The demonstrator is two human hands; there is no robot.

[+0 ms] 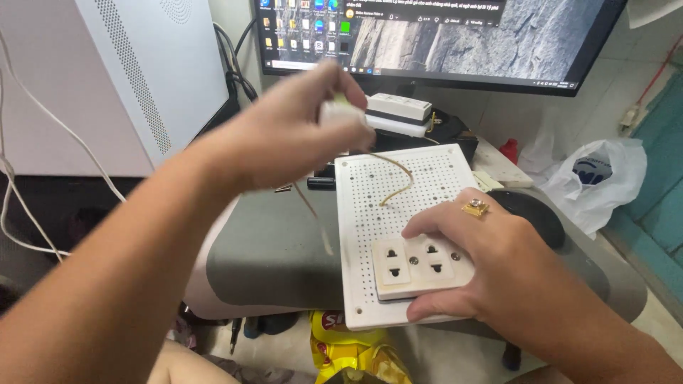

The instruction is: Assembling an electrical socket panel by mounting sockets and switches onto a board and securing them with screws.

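- A white perforated board (398, 192) is laid on the grey counter (270, 256).
- A white double socket (420, 264) is held against the board's near end by the right hand (491, 263), thumb below and fingers above; a gold ring (474, 207) is worn on it.
- A small white part (340, 112), blurred, is pinched in the raised left hand (292, 135).
- A thin yellowish wire (398, 181) is seen curving over the board.
- A monitor (441, 39), a white computer case (142, 78) and a white plastic bag (597, 178) are seen behind.
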